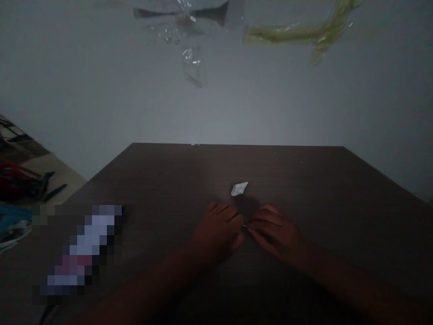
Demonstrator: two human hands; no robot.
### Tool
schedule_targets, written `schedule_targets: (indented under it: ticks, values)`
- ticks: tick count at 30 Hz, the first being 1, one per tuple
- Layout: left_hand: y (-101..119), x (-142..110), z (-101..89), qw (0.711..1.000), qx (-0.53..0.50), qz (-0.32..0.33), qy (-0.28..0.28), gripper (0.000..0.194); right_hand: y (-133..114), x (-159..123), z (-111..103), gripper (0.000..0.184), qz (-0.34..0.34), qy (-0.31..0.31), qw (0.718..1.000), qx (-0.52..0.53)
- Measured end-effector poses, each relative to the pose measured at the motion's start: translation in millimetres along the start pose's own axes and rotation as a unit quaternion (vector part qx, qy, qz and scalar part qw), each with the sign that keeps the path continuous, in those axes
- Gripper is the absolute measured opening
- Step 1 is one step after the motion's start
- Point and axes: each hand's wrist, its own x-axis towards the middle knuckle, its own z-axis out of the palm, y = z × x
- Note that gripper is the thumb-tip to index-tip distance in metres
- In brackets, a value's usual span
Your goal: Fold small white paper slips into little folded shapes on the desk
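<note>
My left hand (221, 229) is closed, its fingers curled in and its thumb side facing my right hand. Opposite it, my right hand (275, 230) pinches with thumb and fingertips. Between the two hands shows a thin pale sliver (245, 226); most of it is hidden by my fingers, so its kind cannot be told. Just beyond the hands, a small folded piece of white paper (239, 188) lies on the dark brown table (169, 180), touched by neither hand.
To the left on the table lies a blurred-out device with a lit screen (89, 241), a cable (49, 309) running from its near end. A pale wall (270, 104) with strips of tape (287, 34) rises behind the table. Cluttered items (23, 180) sit on the floor at far left.
</note>
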Motion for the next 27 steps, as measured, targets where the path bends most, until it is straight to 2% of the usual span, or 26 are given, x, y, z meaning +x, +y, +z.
schedule_targets:
  ticks: [3,6,13,16,23,27]
  values:
    - [0.5,-0.7,-1.1,1.0,0.002,-0.012,0.01,0.007,1.0,-0.4,-1.3,0.007,0.002,-0.011,1.0,-0.015]
    - [4.8,-2.0,-0.9,1.0,-0.003,0.003,0.021,0.007,0.0,-1.1,0.4,0.011,-0.005,-0.018,1.0,-0.021]
    - [13.9,-1.8,2.6,0.999,0.009,0.021,0.023,0.005,-8.0,-1.6,4.3,0.013,-0.013,-0.003,1.0,0.002]
    - [8.2,-0.7,2.0,0.999,0.019,0.014,0.027,0.006,-6.8,-1.0,1.7,0.014,-0.012,0.003,1.0,0.008]
    - [-23.2,1.3,-6.4,0.997,0.03,-0.042,0.055,0.011,5.9,1.2,-8.5,0.013,0.002,0.013,1.0,-0.01]
    - [-13.6,0.3,-2.5,0.998,0.007,0.001,0.055,0.009,4.7,0.2,-3.6,0.013,0.009,0.016,1.0,-0.014]
